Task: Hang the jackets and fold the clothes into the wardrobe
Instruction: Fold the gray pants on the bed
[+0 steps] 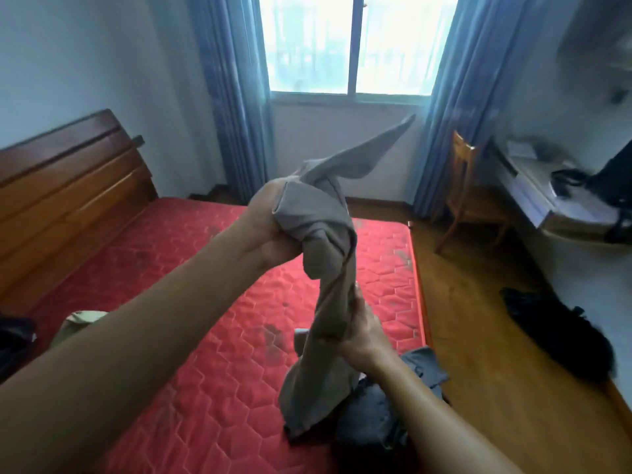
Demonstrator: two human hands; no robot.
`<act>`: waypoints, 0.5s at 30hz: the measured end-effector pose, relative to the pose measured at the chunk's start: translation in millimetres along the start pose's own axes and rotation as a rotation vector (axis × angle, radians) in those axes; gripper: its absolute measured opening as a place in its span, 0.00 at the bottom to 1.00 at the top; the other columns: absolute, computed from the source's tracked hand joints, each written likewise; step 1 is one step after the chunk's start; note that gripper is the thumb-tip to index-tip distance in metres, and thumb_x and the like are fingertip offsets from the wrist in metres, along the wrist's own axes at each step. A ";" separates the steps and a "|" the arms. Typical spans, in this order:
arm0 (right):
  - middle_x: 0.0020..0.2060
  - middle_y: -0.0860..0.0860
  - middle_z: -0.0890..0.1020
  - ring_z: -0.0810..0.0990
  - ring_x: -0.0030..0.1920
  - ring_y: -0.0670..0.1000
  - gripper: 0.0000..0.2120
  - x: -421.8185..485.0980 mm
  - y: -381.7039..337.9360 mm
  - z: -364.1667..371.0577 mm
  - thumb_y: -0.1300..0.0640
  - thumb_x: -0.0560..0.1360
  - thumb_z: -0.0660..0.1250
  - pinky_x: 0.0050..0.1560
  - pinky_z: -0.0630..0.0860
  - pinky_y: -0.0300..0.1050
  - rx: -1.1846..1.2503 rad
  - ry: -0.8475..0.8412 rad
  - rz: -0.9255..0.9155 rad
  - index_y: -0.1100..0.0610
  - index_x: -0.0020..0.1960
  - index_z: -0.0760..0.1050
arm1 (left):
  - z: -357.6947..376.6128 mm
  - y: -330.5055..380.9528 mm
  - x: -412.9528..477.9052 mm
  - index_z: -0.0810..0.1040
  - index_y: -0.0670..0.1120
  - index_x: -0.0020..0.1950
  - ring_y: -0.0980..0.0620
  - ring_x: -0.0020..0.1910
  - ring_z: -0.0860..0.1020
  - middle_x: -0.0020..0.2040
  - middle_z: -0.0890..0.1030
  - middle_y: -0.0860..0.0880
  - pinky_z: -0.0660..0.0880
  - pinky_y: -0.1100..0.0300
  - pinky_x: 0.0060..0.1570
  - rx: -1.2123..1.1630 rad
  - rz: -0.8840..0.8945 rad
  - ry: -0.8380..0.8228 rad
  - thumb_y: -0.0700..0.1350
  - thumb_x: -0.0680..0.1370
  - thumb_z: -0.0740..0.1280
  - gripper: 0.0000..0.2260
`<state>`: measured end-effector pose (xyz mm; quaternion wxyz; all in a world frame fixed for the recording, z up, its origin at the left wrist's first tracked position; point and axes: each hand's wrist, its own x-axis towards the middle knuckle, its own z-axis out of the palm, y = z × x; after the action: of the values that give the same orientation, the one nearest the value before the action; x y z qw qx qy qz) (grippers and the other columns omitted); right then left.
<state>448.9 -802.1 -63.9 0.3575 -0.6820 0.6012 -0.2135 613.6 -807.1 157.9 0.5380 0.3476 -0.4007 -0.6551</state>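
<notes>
Bunching the upper part of the grey-brown garment (321, 220) in a closed fist, the left hand (270, 234) holds it raised over the red mattress (205, 302), while the right hand (362, 333) curls its fingers round the twisted length hanging below. One loose end stands up toward the window (352, 46), so the cloth looks light, thin and limp. For folding, it is probably best taken by two corners of a hem and spread flat, clear of the dark clothes (372, 419) heaped beneath.
</notes>
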 end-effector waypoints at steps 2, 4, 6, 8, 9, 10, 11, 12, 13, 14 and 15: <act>0.57 0.50 0.81 0.80 0.59 0.55 0.38 -1.6 -24.3 -4.2 0.47 0.66 0.77 0.52 0.72 0.41 0.073 0.116 -0.046 0.51 0.72 0.70 | 12.6 35.4 -9.7 0.73 0.43 0.34 0.61 0.22 0.76 0.22 0.76 0.57 0.73 0.71 0.28 0.008 0.137 -0.018 0.33 0.83 0.51 0.20; 0.52 0.57 0.84 0.81 0.55 0.62 0.14 -1.7 -52.7 -12.0 0.58 0.76 0.70 0.43 0.65 0.42 0.080 0.235 -0.077 0.56 0.61 0.78 | 20.4 68.0 -13.4 0.75 0.41 0.37 0.58 0.24 0.78 0.24 0.78 0.51 0.76 0.66 0.27 -0.004 0.205 -0.025 0.38 0.85 0.49 0.21; 0.50 0.61 0.85 0.81 0.53 0.65 0.08 -1.7 -83.6 -22.7 0.62 0.79 0.65 0.41 0.63 0.44 0.132 0.309 -0.109 0.60 0.56 0.79 | 17.7 96.2 -11.5 0.82 0.39 0.40 0.52 0.33 0.81 0.35 0.82 0.45 0.80 0.62 0.35 -0.025 0.280 0.008 0.41 0.83 0.53 0.20; 0.49 0.61 0.85 0.81 0.52 0.65 0.08 -3.3 -116.2 -34.7 0.61 0.81 0.63 0.41 0.63 0.45 0.173 0.367 -0.152 0.61 0.56 0.79 | -9.2 113.0 -2.8 0.82 0.39 0.56 0.50 0.42 0.82 0.48 0.82 0.42 0.80 0.58 0.41 -0.089 0.349 0.064 0.44 0.85 0.55 0.17; 0.49 0.60 0.85 0.81 0.51 0.64 0.08 -4.2 -133.2 -41.9 0.60 0.82 0.62 0.41 0.64 0.45 0.198 0.389 -0.177 0.61 0.56 0.79 | -26.4 113.6 2.2 0.79 0.39 0.64 0.50 0.44 0.82 0.53 0.82 0.43 0.80 0.58 0.41 -0.060 0.369 0.125 0.45 0.85 0.56 0.16; 0.48 0.58 0.85 0.81 0.50 0.62 0.08 -4.8 -149.9 -50.2 0.59 0.82 0.62 0.42 0.66 0.46 0.234 0.410 -0.208 0.61 0.55 0.79 | -47.3 107.6 7.0 0.75 0.40 0.70 0.51 0.45 0.82 0.55 0.81 0.44 0.79 0.58 0.40 0.002 0.356 0.213 0.47 0.85 0.56 0.17; 0.46 0.56 0.84 0.81 0.48 0.60 0.08 -4.7 -166.5 -59.5 0.59 0.82 0.62 0.42 0.68 0.46 0.269 0.426 -0.239 0.61 0.54 0.79 | -65.7 94.6 6.1 0.72 0.41 0.73 0.51 0.44 0.82 0.57 0.81 0.44 0.78 0.57 0.41 0.098 0.324 0.303 0.48 0.86 0.56 0.19; 0.45 0.53 0.83 0.81 0.47 0.57 0.08 -5.5 -183.1 -69.6 0.60 0.81 0.62 0.43 0.69 0.46 0.299 0.435 -0.267 0.61 0.53 0.79 | -83.6 76.3 1.6 0.71 0.42 0.73 0.50 0.45 0.82 0.58 0.81 0.43 0.78 0.56 0.42 0.204 0.283 0.342 0.49 0.86 0.54 0.19; 0.45 0.51 0.83 0.81 0.47 0.56 0.08 -5.4 -198.6 -79.4 0.60 0.80 0.62 0.43 0.71 0.47 0.324 0.443 -0.298 0.60 0.52 0.79 | -99.2 55.6 -4.1 0.72 0.43 0.72 0.50 0.48 0.81 0.60 0.81 0.44 0.77 0.55 0.47 0.325 0.193 0.359 0.51 0.86 0.53 0.19; 0.44 0.51 0.84 0.82 0.47 0.55 0.08 -6.5 -213.1 -88.4 0.60 0.80 0.62 0.45 0.73 0.48 0.347 0.443 -0.332 0.59 0.51 0.80 | -109.6 33.2 -15.6 0.72 0.47 0.70 0.50 0.54 0.80 0.62 0.81 0.46 0.76 0.51 0.54 0.453 0.075 0.334 0.54 0.86 0.54 0.18; 0.44 0.51 0.84 0.82 0.48 0.53 0.09 -7.4 -225.6 -96.6 0.59 0.80 0.62 0.47 0.75 0.48 0.368 0.447 -0.367 0.58 0.50 0.81 | -119.8 11.2 -32.1 0.71 0.52 0.70 0.53 0.61 0.78 0.65 0.80 0.51 0.73 0.49 0.62 0.561 -0.041 0.241 0.58 0.84 0.57 0.18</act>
<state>528.5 -812.4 168.2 0.2898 -0.6393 0.4831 -0.5234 730.3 -794.7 116.4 0.4513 0.5660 -0.4922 -0.4834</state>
